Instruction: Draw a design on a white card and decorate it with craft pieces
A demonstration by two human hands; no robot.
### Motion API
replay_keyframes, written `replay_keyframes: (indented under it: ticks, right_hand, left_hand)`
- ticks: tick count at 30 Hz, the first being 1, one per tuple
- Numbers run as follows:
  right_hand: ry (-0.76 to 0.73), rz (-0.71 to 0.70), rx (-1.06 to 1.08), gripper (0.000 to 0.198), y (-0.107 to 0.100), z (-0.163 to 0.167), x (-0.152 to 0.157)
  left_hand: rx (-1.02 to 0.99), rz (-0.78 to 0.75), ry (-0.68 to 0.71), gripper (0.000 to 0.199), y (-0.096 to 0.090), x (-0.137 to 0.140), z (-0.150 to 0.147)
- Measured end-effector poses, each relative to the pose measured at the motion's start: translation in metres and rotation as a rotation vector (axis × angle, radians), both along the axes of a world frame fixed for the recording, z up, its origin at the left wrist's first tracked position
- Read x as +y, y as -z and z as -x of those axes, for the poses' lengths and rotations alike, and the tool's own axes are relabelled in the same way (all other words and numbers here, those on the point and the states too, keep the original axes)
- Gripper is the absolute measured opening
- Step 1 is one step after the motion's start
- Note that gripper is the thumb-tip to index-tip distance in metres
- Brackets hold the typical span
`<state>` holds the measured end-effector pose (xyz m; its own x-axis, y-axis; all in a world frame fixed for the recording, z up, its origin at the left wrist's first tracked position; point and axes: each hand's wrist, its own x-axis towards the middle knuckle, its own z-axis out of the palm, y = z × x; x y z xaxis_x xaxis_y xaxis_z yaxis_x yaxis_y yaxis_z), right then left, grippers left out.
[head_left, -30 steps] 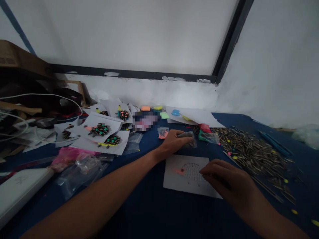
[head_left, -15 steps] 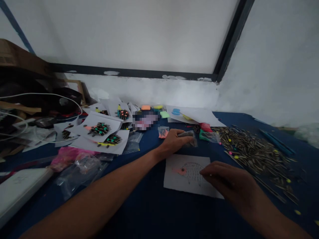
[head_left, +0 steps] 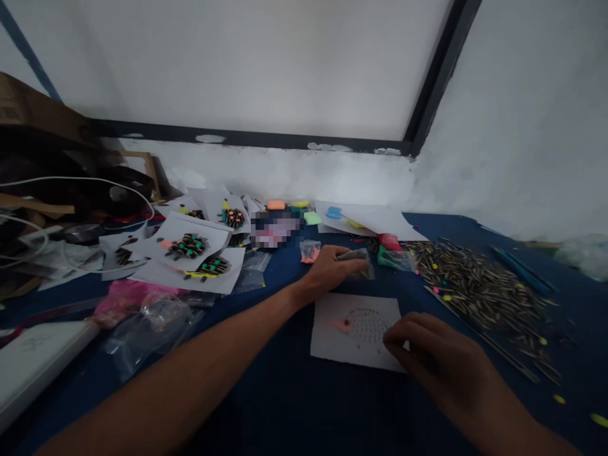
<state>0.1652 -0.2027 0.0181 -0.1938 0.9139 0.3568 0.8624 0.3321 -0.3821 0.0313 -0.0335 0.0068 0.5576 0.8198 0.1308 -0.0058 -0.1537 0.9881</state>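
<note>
My left hand (head_left: 332,271) has its fingers closed on a small clear plastic bag (head_left: 365,268) with something dark inside. On the dark blue tabletop in front of me lies a white sheet of paper (head_left: 327,345). A hedgehog-like drawing (head_left: 365,326) on it has a pink face and a body filled with small marks. Over the sheet's right edge is my right hand (head_left: 434,348), thumb and fingers pinched together; whatever they hold is too small or hidden to make out. A bag of pink clay (head_left: 310,253) sits just beyond my left wrist.
Striped sunflower seeds (head_left: 484,291) are heaped at the right, beside long thin sticks (head_left: 494,345). Finished hedgehog sheets (head_left: 190,244) overlap at the left, with crumpled plastic bags (head_left: 142,329) nearer. Clay blocks (head_left: 276,205) and more paper (head_left: 380,218) lie along the wall.
My right hand has shifted slightly toward me and right over the sheet, its fingers still pinched. My left hand keeps its place on the bag. The whole view has moved a little.
</note>
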Motion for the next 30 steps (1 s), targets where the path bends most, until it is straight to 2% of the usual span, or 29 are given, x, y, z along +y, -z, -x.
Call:
replay_keyframes:
  ticks: [6, 16, 22, 30]
  right_hand:
    - [-0.032, -0.082, -0.156, 0.018, 0.007, 0.0, 0.004]
    - [-0.108, -0.232, -0.378, 0.026, 0.006, 0.005, 0.007]
    - [-0.096, -0.245, -0.463, 0.027, 0.013, 0.004, 0.006]
    - [-0.171, -0.281, -0.513, 0.025, 0.009, 0.005, 0.005]
  left_hand:
    - [-0.012, -0.005, 0.002, 0.028, 0.007, 0.004, -0.002]
    - [-0.039, -0.046, 0.033, 0.03, 0.009, 0.005, -0.002]
    - [-0.021, -0.027, 0.016, 0.031, 0.007, 0.004, -0.002]
    - [-0.016, -0.017, 0.011, 0.028, 0.003, 0.002, -0.002]
